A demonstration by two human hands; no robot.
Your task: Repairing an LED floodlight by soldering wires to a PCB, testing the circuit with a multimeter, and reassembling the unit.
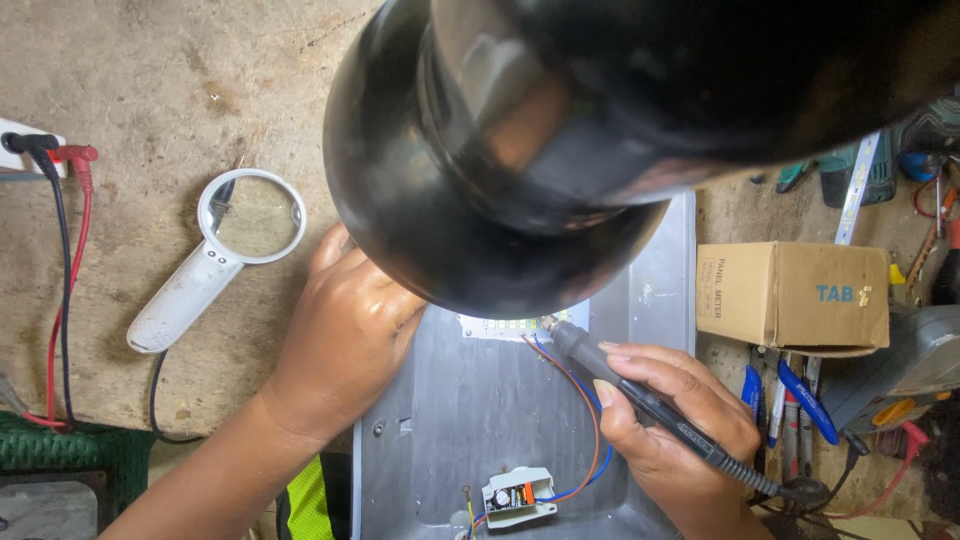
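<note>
My right hand [665,420] grips a black soldering iron [640,395] like a pen, its tip touching the edge of a white LED board [520,325] inside a grey metal housing [470,410]. My left hand [345,340] rests on the housing's upper left corner, fingers tucked under a large black dome-shaped lamp [520,150] that hides much of the board. A small white driver module [517,497] lies at the housing's near end, joined by thin orange and blue wires [590,420].
A white magnifying glass [215,255] lies on the worn wooden bench at left. Red and black test leads [65,250] run down the far left. A cardboard box [795,295] sits at right, with blue pens [800,395] and assorted tools beyond.
</note>
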